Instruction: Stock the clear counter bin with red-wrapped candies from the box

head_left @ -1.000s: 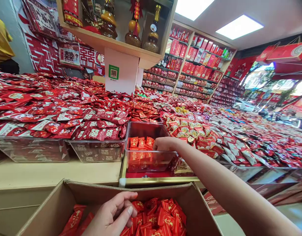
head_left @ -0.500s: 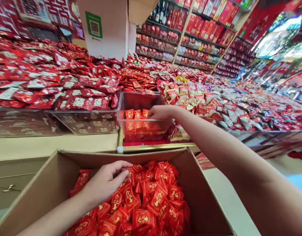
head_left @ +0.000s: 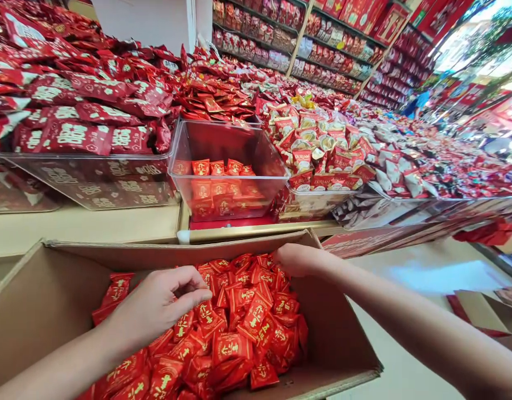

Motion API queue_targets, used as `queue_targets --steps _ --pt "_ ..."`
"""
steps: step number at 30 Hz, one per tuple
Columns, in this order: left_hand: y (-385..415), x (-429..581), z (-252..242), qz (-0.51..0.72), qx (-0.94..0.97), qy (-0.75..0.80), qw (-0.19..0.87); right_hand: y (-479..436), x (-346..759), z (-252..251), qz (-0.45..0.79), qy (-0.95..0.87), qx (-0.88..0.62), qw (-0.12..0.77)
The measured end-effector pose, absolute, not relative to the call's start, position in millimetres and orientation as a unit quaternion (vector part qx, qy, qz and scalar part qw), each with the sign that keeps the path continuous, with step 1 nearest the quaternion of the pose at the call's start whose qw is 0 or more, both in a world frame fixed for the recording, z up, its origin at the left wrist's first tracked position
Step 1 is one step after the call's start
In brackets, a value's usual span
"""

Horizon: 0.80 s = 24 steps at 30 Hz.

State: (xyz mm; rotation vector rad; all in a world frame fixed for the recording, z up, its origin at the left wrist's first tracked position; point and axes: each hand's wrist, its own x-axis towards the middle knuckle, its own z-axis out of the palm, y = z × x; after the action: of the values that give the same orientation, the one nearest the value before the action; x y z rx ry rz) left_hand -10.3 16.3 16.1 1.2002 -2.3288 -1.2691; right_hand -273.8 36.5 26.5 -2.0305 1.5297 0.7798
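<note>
A brown cardboard box point(head_left: 26, 283) stands open in front of me, with many red wrapped candies point(head_left: 233, 347) printed in gold heaped inside. My left hand point(head_left: 168, 297) is over the left part of the heap. Its fingers are curled in towards the thumb, and what lies between the tips is too hidden to make out. My right hand point(head_left: 297, 259) reaches down at the heap's far right, by the box's back wall; its fingers are mostly hidden behind the hand. Beyond the box, a clear plastic bin point(head_left: 229, 130) contains upright rows of similar red candies along its front and bottom.
Left of the bin, maroon packets point(head_left: 76, 133) overfill another clear tray. Durian-labelled candies point(head_left: 314, 161) are piled at its right. A gold-edged counter rail point(head_left: 256, 230) runs behind the box. Stocked shelves point(head_left: 281, 33) rise at the back.
My right hand has come out of the clear bin and down to the candies in the cardboard box. My left hand stays over the heap. The view has tilted downward.
</note>
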Motion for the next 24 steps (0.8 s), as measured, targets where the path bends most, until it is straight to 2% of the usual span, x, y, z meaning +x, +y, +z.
queue_targets --steps 3,10,16,20,22,24 --pt "16.0 -11.4 20.3 -0.433 0.425 -0.785 0.128 31.9 -272.9 -2.6 0.326 0.554 -0.719 0.265" --pt "15.8 -13.9 21.0 -0.412 0.402 -0.806 0.142 36.9 -282.7 -10.9 0.355 0.49 -0.704 0.372" --pt "14.2 -11.2 18.7 -0.419 0.391 -0.815 0.092 43.4 -274.4 -19.0 0.338 0.503 -0.724 0.328" --pt "19.4 -12.0 16.0 -0.474 0.412 -0.774 0.082 44.4 -276.2 10.6 0.275 0.504 -0.767 0.287" --pt "26.4 -15.3 10.8 -0.532 0.41 -0.735 0.091 44.3 -275.8 32.5 0.187 0.514 -0.788 0.284" --pt "34.8 -19.7 4.0 -0.599 0.396 -0.689 0.101 43.8 -269.8 50.7 0.077 0.51 -0.794 0.323"
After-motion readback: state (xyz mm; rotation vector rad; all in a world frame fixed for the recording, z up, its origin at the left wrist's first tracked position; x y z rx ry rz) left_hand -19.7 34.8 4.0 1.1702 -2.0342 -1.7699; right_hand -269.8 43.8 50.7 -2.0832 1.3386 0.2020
